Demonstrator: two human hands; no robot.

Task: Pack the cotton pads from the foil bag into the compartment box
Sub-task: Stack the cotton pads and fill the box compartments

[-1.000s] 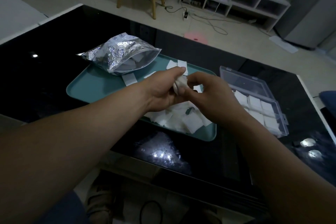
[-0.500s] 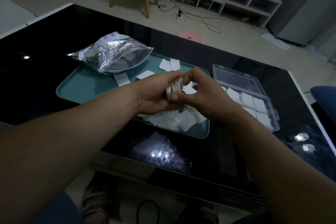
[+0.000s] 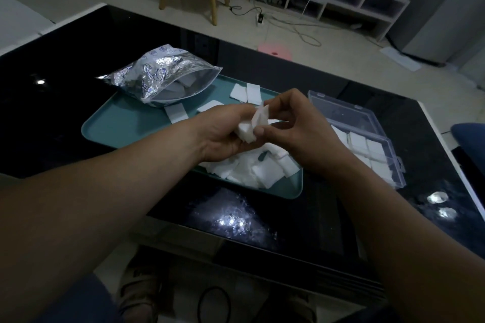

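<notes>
Together, left hand point(image 3: 223, 134) and right hand point(image 3: 294, 128) pinch cotton pads point(image 3: 253, 124) between them.

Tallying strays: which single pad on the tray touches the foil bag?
The pad at the foil bag mouth, its far end against the bag's edge. The other single pads lie apart from it, farther right on the tray.

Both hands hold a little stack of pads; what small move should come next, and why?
Probably carry the cotton pad stack, pinched between the left hand and right hand, rightward to the compartment box: it lies open beside the tray, already partly filled.
</notes>
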